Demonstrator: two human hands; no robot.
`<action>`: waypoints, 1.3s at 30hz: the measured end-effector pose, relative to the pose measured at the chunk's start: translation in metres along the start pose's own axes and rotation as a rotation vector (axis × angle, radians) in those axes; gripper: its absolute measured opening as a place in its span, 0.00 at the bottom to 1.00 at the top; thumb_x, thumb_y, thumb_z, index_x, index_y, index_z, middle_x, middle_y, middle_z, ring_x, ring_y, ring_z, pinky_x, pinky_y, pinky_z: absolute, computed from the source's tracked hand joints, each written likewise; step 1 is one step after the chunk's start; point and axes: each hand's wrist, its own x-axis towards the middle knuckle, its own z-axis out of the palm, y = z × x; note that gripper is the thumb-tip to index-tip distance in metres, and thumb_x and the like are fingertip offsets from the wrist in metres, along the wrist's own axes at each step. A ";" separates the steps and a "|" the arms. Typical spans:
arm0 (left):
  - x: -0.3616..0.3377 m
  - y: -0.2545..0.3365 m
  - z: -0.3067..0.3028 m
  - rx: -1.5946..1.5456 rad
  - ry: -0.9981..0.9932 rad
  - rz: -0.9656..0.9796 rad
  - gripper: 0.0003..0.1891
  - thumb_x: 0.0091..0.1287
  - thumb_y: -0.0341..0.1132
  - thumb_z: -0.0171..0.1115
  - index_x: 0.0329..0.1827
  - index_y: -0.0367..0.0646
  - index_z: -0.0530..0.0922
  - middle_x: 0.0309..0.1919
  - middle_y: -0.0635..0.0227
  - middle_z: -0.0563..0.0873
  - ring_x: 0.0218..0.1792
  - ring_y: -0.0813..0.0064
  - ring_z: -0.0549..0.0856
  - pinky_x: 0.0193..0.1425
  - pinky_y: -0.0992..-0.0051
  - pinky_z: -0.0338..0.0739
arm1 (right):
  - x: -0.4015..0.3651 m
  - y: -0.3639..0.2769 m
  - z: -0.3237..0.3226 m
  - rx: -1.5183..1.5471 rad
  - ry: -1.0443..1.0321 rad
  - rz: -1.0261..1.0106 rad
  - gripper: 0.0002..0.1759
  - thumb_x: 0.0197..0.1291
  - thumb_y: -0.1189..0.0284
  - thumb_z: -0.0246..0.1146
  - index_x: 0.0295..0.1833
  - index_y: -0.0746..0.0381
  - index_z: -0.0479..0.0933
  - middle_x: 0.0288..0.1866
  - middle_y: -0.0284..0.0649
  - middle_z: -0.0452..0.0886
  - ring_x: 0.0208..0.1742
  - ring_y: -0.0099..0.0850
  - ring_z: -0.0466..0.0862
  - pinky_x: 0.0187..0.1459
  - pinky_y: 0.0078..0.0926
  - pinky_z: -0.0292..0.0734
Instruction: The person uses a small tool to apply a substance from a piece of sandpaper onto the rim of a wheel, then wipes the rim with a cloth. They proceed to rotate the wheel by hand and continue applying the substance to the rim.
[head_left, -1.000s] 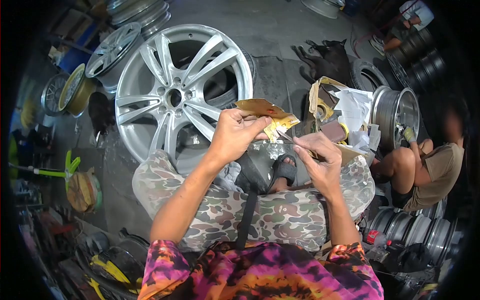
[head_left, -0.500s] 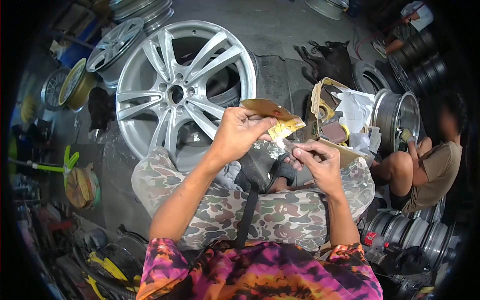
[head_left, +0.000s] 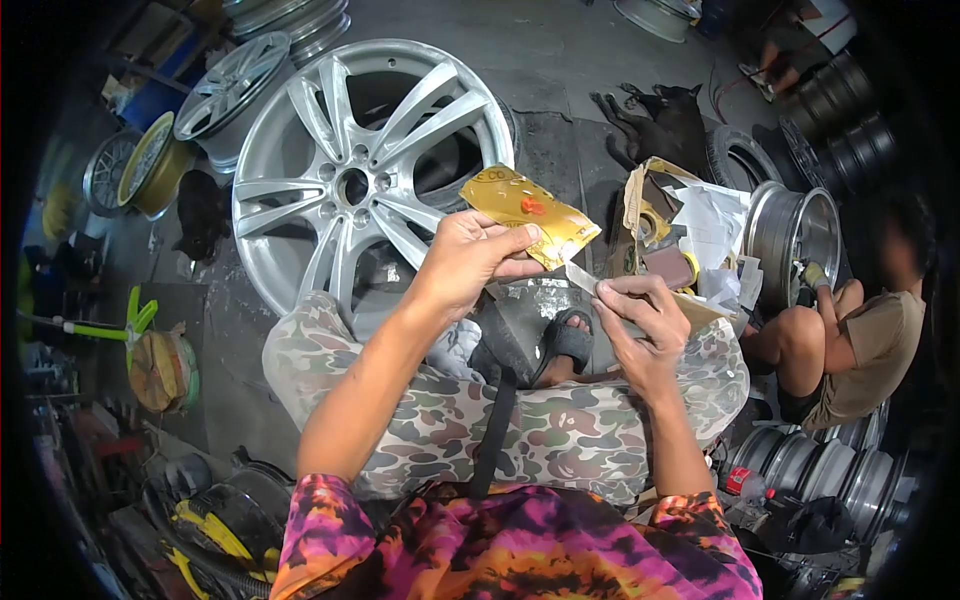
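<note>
My left hand [head_left: 470,255] grips a flat gold-coloured sheet [head_left: 535,215] with an orange-red dab on its upper face. In my right hand [head_left: 645,325] is a small thin pale blade-like piece [head_left: 580,277], pinched between the fingers, its tip close to the sheet's lower right edge. Whether the tip touches the sheet I cannot tell. Beyond my left hand a large silver wheel rim [head_left: 355,130] lies face up, with whitish patches on its spokes.
Right of my hands stands an open cardboard box [head_left: 632,215] with papers and tape. A seated person [head_left: 870,340] is at the right beside another rim [head_left: 775,235]. A black dog [head_left: 675,125] lies beyond the box. More rims [head_left: 235,90] stand at the left.
The gold sheet has tilted so its upper face with the orange-red dab shows. My right hand has turned and moved slightly down and right, showing the thin piece more clearly.
</note>
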 end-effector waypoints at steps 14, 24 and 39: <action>-0.009 0.000 0.012 0.259 -0.013 0.236 0.12 0.71 0.26 0.64 0.54 0.29 0.81 0.45 0.58 0.89 0.44 0.75 0.89 0.45 0.79 0.88 | 0.012 -0.010 -0.006 0.162 -0.012 0.227 0.10 0.55 0.85 0.71 0.44 0.69 0.86 0.38 0.44 0.86 0.39 0.30 0.86 0.41 0.24 0.80; -0.009 0.006 0.013 0.272 -0.010 0.208 0.11 0.70 0.26 0.65 0.53 0.29 0.82 0.44 0.59 0.89 0.43 0.76 0.89 0.44 0.81 0.88 | 0.014 -0.006 -0.002 0.128 -0.065 0.089 0.09 0.55 0.84 0.70 0.43 0.71 0.86 0.38 0.43 0.87 0.37 0.27 0.85 0.40 0.23 0.79; -0.010 0.007 0.011 0.260 -0.059 0.177 0.14 0.71 0.28 0.66 0.55 0.28 0.81 0.44 0.60 0.89 0.42 0.78 0.88 0.42 0.83 0.87 | 0.003 0.000 -0.004 0.681 -0.161 0.649 0.09 0.65 0.81 0.67 0.49 0.72 0.84 0.36 0.39 0.84 0.32 0.22 0.84 0.33 0.17 0.78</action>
